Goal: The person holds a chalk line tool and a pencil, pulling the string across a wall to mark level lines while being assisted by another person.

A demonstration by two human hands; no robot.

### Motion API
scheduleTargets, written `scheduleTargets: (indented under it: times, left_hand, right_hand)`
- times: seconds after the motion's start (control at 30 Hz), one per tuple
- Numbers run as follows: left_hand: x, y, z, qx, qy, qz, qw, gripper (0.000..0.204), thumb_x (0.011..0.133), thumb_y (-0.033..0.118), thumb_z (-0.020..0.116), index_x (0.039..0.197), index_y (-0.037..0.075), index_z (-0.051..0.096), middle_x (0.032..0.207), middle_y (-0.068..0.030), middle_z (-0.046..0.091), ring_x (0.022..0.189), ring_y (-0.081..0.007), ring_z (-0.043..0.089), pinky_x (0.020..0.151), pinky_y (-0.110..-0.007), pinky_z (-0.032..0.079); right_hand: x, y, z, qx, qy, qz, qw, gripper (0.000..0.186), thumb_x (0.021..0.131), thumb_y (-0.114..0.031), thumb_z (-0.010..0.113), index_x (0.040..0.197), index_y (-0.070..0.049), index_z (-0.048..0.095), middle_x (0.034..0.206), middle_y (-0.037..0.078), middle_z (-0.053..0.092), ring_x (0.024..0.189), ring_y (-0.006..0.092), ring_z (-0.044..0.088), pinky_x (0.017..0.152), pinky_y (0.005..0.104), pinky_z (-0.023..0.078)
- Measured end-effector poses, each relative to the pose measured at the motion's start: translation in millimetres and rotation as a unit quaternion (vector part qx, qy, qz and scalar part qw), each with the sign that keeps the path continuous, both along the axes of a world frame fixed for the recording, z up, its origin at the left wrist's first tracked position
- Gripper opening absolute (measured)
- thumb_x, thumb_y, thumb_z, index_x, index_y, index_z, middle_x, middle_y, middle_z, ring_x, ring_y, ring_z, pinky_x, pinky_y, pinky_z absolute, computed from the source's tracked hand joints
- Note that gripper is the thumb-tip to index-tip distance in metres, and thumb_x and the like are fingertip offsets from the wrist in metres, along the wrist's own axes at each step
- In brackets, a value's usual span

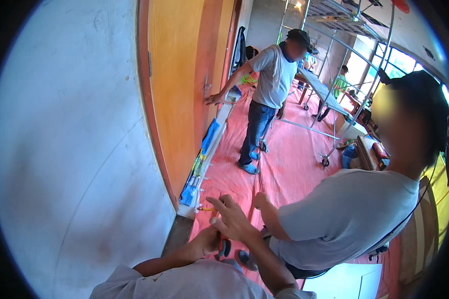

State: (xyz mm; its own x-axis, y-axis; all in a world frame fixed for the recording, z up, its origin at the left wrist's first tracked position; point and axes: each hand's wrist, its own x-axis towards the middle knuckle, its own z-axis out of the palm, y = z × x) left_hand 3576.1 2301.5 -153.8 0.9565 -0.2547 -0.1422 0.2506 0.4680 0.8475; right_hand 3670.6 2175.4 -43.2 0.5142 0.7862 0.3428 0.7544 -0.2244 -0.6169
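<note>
My left hand point(207, 241) is curled closed at waist height, below my right hand. A red edge point(220, 244) shows beside its fingers, but what they hold, if anything, is hidden. Just above it, my right hand point(236, 223) is raised with thumb and fingers apart, and I see nothing gripped in it. A thin yellow stick-like thing point(207, 209) appears past its fingertips; whether it touches the hand I cannot tell. An orange wooden door point(177, 74) in a brown frame stands ahead to the left.
A person in a grey shirt point(344, 214) stands close on my right. Another person point(274, 79) reaches to the door's edge. Pink sheeting point(284, 159) covers the floor. A wheeled metal scaffold point(354, 119) stands beyond. A grey wall point(80, 134) fills the left; a white panel point(341, 281) lies lower right.
</note>
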Motion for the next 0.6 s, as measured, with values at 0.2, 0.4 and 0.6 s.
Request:
scheduleTargets:
  times: [0.2, 0.4, 0.6]
  left_hand:
    - [17.2, -2.9, 57.5, 0.168, -0.144, 0.092, 0.971, 0.021, 0.104, 0.017, 0.049, 0.123, 0.009, 0.052, 0.098, -0.0012, 0.059, 0.080, -0.0118, 0.060, 0.063, -0.030, 0.052]
    - [63.7, 4.1, 21.2, -0.037, 0.013, 0.066, 0.997, 0.023, 0.103, 0.017, 0.049, 0.124, 0.007, 0.052, 0.105, -0.0021, 0.059, 0.086, -0.0112, 0.060, 0.068, -0.031, 0.053]
    - [70.8, 2.3, 35.0, -0.005, 0.017, 0.119, 0.993, 0.027, 0.103, 0.021, 0.049, 0.126, 0.007, 0.051, 0.108, -0.0025, 0.059, 0.090, -0.0114, 0.060, 0.071, -0.031, 0.053]
  right_hand:
    - [17.3, 0.2, 7.8, -0.008, 0.051, 0.154, 0.987, 0.087, 0.094, -0.074, 0.039, 0.145, -0.004, 0.049, 0.117, 0.025, 0.053, 0.110, 0.0429, 0.054, 0.096, 0.0491, 0.044]
    - [82.2, 4.4, -6.9, -0.060, -0.032, 0.079, 0.995, 0.079, 0.096, -0.069, 0.042, 0.146, -0.007, 0.049, 0.121, 0.026, 0.053, 0.115, 0.0433, 0.053, 0.100, 0.0531, 0.042]
    - [97.1, -1.3, 10.6, 0.049, 0.106, 0.264, 0.957, 0.075, 0.098, -0.064, 0.044, 0.145, -0.006, 0.050, 0.125, 0.025, 0.051, 0.116, 0.0446, 0.053, 0.100, 0.0517, 0.043]
